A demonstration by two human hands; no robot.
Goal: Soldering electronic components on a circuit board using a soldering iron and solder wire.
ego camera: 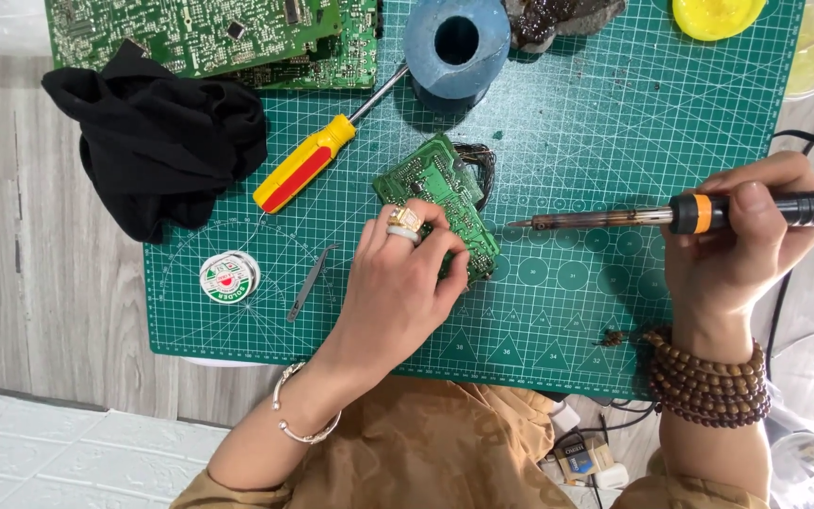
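My left hand [398,283] pins the small green circuit board [437,203] flat on the cutting mat [614,123], fingers closed over its near edge. My right hand [741,250] is wrapped around the soldering iron [680,215] like a pen, tip level, just right of the board, not touching. Looks like the approach before a joint; next move needs the tip down on a pad, board kept still. Left of my hand: tweezers [311,283], solder reel [229,277]. Farther: yellow-red screwdriver [308,162], black cloth [157,141], blue spool [456,42], larger boards [219,33].
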